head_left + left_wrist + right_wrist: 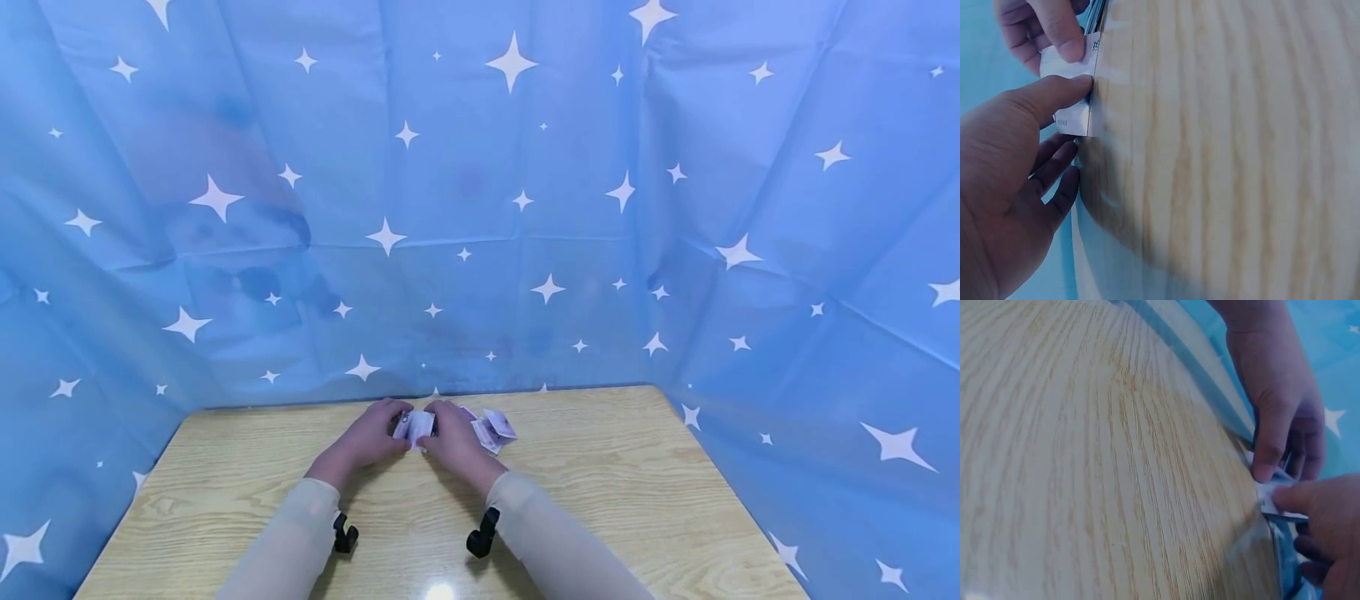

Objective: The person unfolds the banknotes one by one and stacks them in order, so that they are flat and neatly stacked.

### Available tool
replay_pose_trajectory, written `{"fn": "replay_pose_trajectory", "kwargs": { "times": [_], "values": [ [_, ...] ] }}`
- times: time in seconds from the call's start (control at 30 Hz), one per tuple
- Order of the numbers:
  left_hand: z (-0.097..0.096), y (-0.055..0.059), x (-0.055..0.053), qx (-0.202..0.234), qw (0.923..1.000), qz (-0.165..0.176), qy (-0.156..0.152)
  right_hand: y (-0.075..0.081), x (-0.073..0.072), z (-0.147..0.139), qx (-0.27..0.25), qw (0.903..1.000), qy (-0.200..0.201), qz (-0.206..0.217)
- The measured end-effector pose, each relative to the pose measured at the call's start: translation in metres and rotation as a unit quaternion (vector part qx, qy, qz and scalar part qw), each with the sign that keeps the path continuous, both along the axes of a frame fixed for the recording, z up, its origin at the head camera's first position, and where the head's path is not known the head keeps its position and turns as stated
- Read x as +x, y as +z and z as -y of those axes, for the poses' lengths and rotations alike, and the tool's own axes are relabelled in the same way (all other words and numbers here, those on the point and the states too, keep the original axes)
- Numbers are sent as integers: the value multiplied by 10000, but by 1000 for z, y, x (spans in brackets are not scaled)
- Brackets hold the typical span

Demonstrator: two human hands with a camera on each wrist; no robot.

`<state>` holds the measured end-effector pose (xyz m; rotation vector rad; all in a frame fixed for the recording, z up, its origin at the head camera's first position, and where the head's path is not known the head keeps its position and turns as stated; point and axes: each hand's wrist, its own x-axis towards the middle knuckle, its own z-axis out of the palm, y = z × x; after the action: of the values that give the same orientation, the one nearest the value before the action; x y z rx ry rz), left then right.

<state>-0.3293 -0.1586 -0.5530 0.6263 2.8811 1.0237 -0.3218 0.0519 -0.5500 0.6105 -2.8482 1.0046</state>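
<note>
At the far side of the table, a small folded printed paper [420,425] that looks like a banknote is held between my two hands. My left hand [371,435] grips its left part; the left wrist view shows the thumb flat on the note [1074,117] with the fingers bent behind it. From the other side my right hand [456,443] pinches it, thumb on top. In the right wrist view, part of the note [1266,499] shows between both thumbs. Beside my right hand lie several more folded notes [498,425], overlapping in a loose pile.
The wooden table [615,500] has its far edge just beyond the hands. Behind it hangs a blue curtain [465,183] with white stars. A black strap piece is on each sleeve at the wrist.
</note>
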Motion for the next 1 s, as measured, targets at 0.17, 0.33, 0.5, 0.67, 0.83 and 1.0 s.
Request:
{"fn": "replay_pose_trajectory", "kwargs": {
  "times": [0.17, 0.33, 0.5, 0.67, 0.83, 1.0],
  "values": [
    [0, 0, 2, 545, 9982, 175, 199, 0, 1, 0, -529, 9986, 10, 53],
    [0, -1, 4, 1062, 9926, 354, 471, 1, 1, 0, -1012, 9947, -100, 179],
    [1, -2, 8, 1437, 9866, 381, 671, 0, 1, -4, -1453, 9881, -184, 478],
    [0, 1, 14, 1813, 9794, 495, 745, 4, 5, -10, -1908, 9789, -125, 720],
    [-3, 3, 22, 2187, 9712, 698, 634, 8, 14, -18, -2098, 9737, 56, 889],
    [-10, 3, 32, 2450, 9656, 741, 447, 12, 23, -29, -2141, 9706, 221, 1081]
  ]
}}
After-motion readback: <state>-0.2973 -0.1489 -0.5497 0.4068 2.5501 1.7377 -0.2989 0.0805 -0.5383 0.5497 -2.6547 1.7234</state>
